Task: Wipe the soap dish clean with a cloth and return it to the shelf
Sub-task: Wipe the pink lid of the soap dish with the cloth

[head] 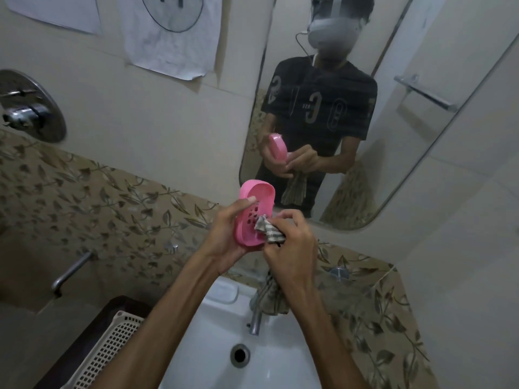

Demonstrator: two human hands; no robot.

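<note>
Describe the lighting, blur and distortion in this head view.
Head view: dim, even, greenish indoor light, no hard shadows; wide-angle bending curves the mirror edge and wall lines; pink soap dish, cloth and both hands stay fairly sharp; the mirror reflection is hazy; a soft highlight sits on the sink.

White sink [213, 357], mirror [421, 153], basket [112, 346]

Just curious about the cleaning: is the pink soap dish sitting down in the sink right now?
No, the left hand holds the soap dish up above the sink.
</note>
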